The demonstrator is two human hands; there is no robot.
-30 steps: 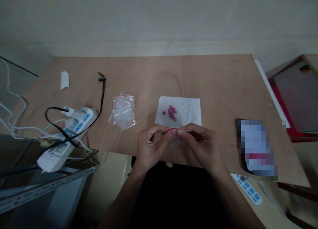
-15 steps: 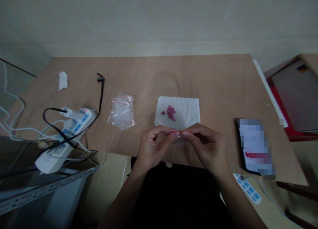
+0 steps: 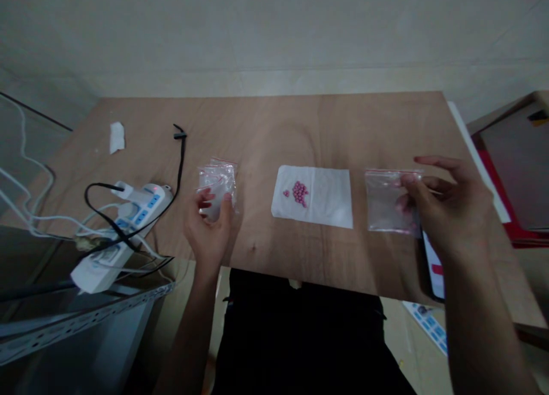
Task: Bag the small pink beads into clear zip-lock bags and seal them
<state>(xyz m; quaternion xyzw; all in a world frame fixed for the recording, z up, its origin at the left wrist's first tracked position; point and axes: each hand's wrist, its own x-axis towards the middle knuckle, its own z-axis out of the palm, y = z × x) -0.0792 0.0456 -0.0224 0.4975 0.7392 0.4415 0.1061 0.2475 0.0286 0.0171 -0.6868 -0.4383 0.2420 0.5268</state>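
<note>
My left hand [image 3: 210,229] hovers at the near side of a small pile of clear zip-lock bags [image 3: 225,175] with red seal lines. Its thumb and fingers are apart, with nothing visibly gripped. On the right, my right hand [image 3: 450,209] pinches a single clear zip-lock bag [image 3: 381,203] by its right side, index finger raised. Pinkish spots show through this bag near the fingertips; whether they are beads or fingers I cannot tell. Between the hands lies a white paper sheet [image 3: 330,198]. A cluster of small pink beads [image 3: 299,192] rests on it, one bead group slightly apart.
A white power strip [image 3: 141,212] with tangled cables lies at the left table edge. A black cable [image 3: 182,155] and a paper scrap [image 3: 116,138] are farther back. My right hand partly covers a phone [image 3: 433,269]. Another power strip [image 3: 429,326] is below the table.
My hands were together at the front edge, pinching a red-lined bag. Now they have parted: the left went to the bag pile, the right carried the bag rightward.
</note>
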